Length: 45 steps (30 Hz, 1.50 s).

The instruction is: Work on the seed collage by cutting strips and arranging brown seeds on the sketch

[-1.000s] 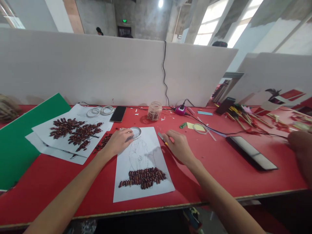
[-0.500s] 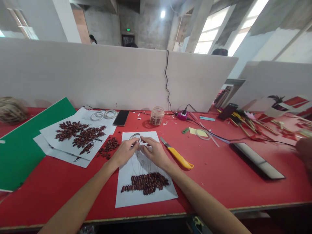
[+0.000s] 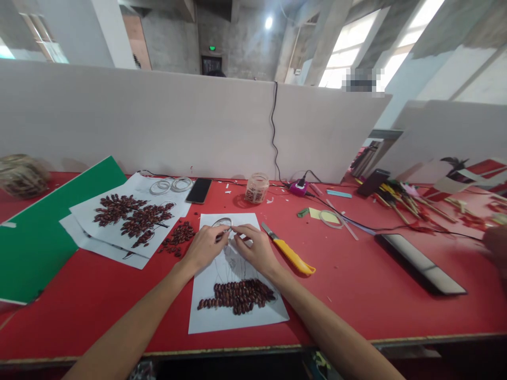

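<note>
Over the upper part of a white paper sheet (image 3: 202, 316), my left hand (image 3: 206, 245) has its fingers closed on a thin roll of tape (image 3: 224, 220), whose ring shows above the fingertips. My right hand (image 3: 255, 247) pinches at the ring's right edge, its fingertips almost meeting those of the left. Pencil lines show on the sheet below the hands. Rows of dark red-brown beans (image 3: 240, 295) cover the sheet's lower part. A loose pile of beans (image 3: 180, 235) lies left of my left hand. Right of the sheet lies a yellow utility knife (image 3: 293, 255), blade out.
Papers with a bean picture (image 3: 134, 216), tape rings (image 3: 181, 184) and a phone (image 3: 199, 190) lie at left, by a green board (image 3: 35, 258). Behind stand a jar (image 3: 257, 189) and a purple power adapter (image 3: 299, 187). A dark tablet-like slab (image 3: 420, 264) lies right, near another person's hand (image 3: 495, 243).
The view has shifted slightly. Both hands stay at the tape roll; my right fingertips have drawn a little closer together at its edge.
</note>
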Each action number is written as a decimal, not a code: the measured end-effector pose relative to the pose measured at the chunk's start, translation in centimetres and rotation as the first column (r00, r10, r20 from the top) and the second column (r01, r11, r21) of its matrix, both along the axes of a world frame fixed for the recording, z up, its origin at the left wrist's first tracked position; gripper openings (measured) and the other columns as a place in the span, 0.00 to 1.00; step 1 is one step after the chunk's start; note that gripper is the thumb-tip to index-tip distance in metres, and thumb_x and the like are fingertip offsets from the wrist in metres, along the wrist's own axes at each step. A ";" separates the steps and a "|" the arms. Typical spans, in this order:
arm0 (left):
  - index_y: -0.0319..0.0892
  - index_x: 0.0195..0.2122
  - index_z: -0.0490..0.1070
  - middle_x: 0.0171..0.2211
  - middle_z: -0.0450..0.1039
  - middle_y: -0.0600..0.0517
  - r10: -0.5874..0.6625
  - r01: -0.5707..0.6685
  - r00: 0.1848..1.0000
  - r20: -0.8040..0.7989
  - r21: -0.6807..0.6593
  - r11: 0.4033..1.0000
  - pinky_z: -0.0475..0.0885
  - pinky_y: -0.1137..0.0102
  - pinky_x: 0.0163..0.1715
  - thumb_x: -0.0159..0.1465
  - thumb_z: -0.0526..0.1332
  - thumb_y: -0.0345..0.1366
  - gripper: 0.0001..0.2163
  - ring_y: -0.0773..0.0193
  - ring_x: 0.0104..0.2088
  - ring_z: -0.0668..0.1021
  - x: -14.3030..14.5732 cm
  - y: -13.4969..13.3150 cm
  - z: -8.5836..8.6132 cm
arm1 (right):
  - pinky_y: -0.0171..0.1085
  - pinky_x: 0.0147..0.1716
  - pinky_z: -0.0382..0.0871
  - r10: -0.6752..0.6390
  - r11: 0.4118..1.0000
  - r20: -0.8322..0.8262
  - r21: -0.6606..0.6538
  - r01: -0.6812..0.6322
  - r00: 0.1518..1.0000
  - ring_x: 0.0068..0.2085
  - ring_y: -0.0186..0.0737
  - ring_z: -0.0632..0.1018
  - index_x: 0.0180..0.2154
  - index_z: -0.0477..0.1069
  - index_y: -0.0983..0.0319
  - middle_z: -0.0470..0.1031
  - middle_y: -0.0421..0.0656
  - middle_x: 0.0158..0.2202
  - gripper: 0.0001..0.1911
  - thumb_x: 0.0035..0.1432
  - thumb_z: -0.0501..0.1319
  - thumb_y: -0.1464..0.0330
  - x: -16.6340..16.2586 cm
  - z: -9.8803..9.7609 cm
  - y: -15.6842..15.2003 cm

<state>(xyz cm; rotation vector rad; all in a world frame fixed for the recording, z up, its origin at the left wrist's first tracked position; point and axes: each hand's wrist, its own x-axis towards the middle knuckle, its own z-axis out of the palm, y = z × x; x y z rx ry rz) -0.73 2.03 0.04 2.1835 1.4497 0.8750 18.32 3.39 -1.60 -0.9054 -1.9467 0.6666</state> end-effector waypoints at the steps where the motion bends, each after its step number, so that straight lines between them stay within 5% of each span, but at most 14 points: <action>1: 0.43 0.45 0.78 0.32 0.80 0.51 0.009 -0.008 1.000 0.004 -0.003 1.000 0.69 0.71 0.36 0.72 0.54 0.38 0.13 0.59 0.34 0.80 0.0 0.0 0.0 | 0.37 0.39 0.77 0.014 1.000 0.001 -0.012 -0.014 1.000 0.41 0.40 0.80 0.46 0.80 0.59 0.79 0.47 0.44 0.14 0.63 0.58 0.71 0.0 0.1 -0.1; 7: 0.43 0.42 0.80 0.32 0.81 0.50 0.035 -0.031 0.998 0.059 -0.053 0.998 0.71 0.71 0.37 0.71 0.56 0.38 0.12 0.60 0.34 0.81 0.1 0.0 -0.2 | 0.37 0.38 0.79 -0.026 0.998 -0.046 -0.056 0.023 0.999 0.42 0.39 0.80 0.59 0.71 0.59 0.76 0.49 0.50 0.22 0.64 0.59 0.70 -0.2 -0.1 -0.1; 14: 0.41 0.37 0.79 0.29 0.80 0.53 -0.010 0.009 0.972 0.236 0.005 1.000 0.71 0.72 0.35 0.69 0.56 0.35 0.11 0.62 0.31 0.80 0.5 0.1 -0.7 | 0.42 0.49 0.77 0.006 0.998 -0.003 0.061 -0.006 1.000 0.50 0.43 0.79 0.53 0.76 0.58 0.77 0.48 0.51 0.19 0.62 0.57 0.75 -0.4 -0.3 -0.4; 19: 0.42 0.41 0.78 0.32 0.81 0.52 -0.007 0.019 0.955 0.298 -0.040 0.999 0.72 0.71 0.35 0.70 0.57 0.37 0.10 0.60 0.33 0.82 0.3 0.4 -1.1 | 0.39 0.43 0.78 0.008 0.999 -0.060 -0.035 -0.011 0.998 0.47 0.42 0.80 0.45 0.76 0.58 0.78 0.47 0.50 0.12 0.63 0.58 0.73 -0.5 -0.1 -0.6; 28: 0.41 0.49 0.77 0.39 0.82 0.48 -0.040 0.068 0.957 0.289 -0.087 0.994 0.75 0.67 0.40 0.70 0.57 0.40 0.13 0.56 0.39 0.83 0.2 0.4 -1.8 | 0.38 0.41 0.76 0.017 0.973 -0.178 -0.221 -0.057 0.984 0.43 0.38 0.80 0.54 0.66 0.58 0.78 0.43 0.44 0.18 0.62 0.57 0.70 -0.5 0.2 -0.6; 39: 0.40 0.54 0.76 0.47 0.82 0.46 -0.094 0.135 0.955 0.282 -0.130 0.982 0.74 0.67 0.43 0.71 0.57 0.42 0.16 0.55 0.44 0.82 0.2 0.0 -1.5 | 0.37 0.37 0.77 -0.106 0.980 -0.153 -0.183 0.077 0.982 0.39 0.40 0.79 0.41 0.74 0.60 0.77 0.45 0.41 0.07 0.60 0.62 0.67 -0.5 -0.5 0.1; 45: 0.40 0.50 0.79 0.35 0.81 0.52 -0.133 0.160 0.960 0.245 -0.093 0.983 0.68 0.72 0.31 0.72 0.55 0.41 0.16 0.62 0.32 0.77 0.2 -0.1 -1.7 | 0.38 0.37 0.76 -0.118 0.981 -0.141 -0.173 0.093 0.983 0.37 0.40 0.79 0.36 0.75 0.60 0.78 0.44 0.37 0.04 0.59 0.62 0.68 -0.5 -0.6 0.4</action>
